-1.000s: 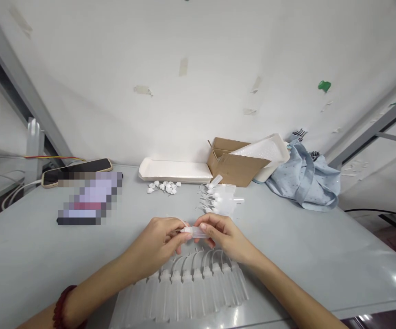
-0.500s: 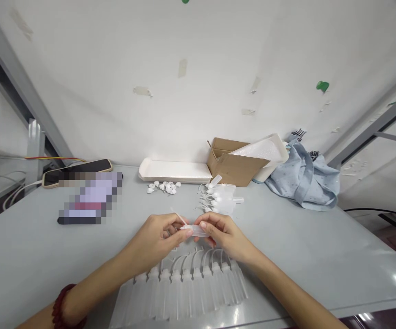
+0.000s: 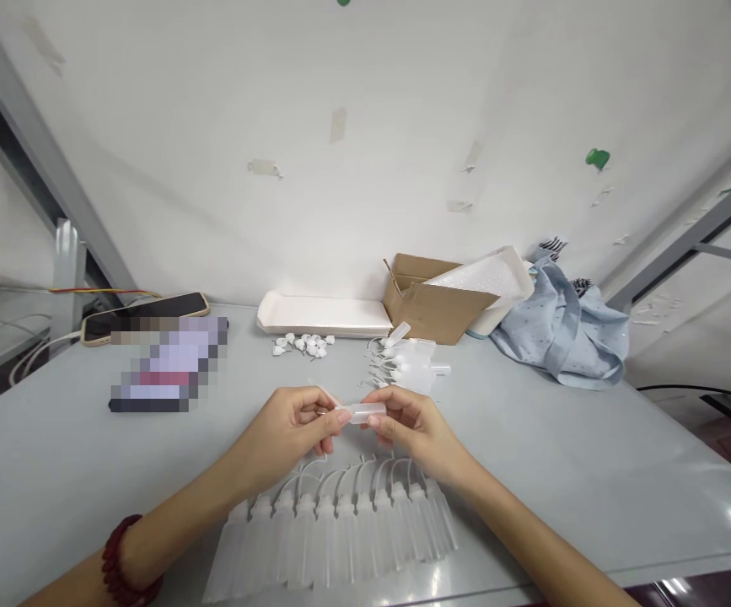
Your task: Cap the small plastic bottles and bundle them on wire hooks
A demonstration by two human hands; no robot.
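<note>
Left hand point(image 3: 305, 426) has thumb and fingers pinched on the narrow tip end of a small translucent bottle point(image 3: 368, 412), and the right hand point(image 3: 406, 421) is clamped round the other end. Bottle's lying sideways just above the table point(image 3: 529, 472), I'd guess so one hand can steady the body while the other works the tip. Can't make out the tip properly, fingers cover it.

Right below is a row of bigger bottles point(image 3: 333, 539) side by side, curved tubes pointing away from the person, probably lined up to keep the tubes from tangling. They take up the near side, so not much spare room under the wrists. Farther back: white caps point(image 3: 305, 344), a bunch of small bottles point(image 3: 416, 367), a white tray point(image 3: 327, 312), a cardboard box point(image 3: 447, 308) and a blue cloth bag point(image 3: 561, 329). Phone point(image 3: 143, 316)'s off left, well out of the way.
</note>
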